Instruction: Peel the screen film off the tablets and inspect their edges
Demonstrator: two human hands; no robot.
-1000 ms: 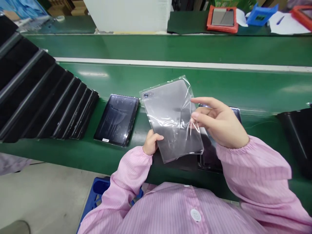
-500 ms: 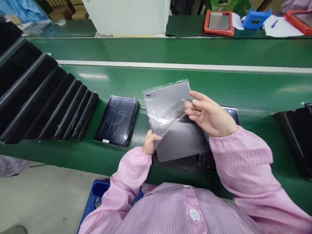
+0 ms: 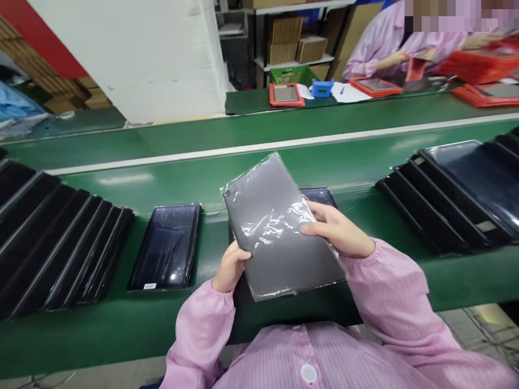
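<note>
head view: hands [image 3: 231,266] [image 3: 338,229] grip bagged grey case [image 3: 279,232], hiding a tablet [image 3: 320,196]

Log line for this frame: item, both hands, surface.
item: grey tablet in clear plastic bag | left hand: holding lower left edge | right hand: holding right edge | surface: green conveyor belt, below item

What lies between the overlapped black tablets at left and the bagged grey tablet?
In the head view, one dark-screened tablet lies flat on the green belt, apart from the bagged grey tablet.
</note>
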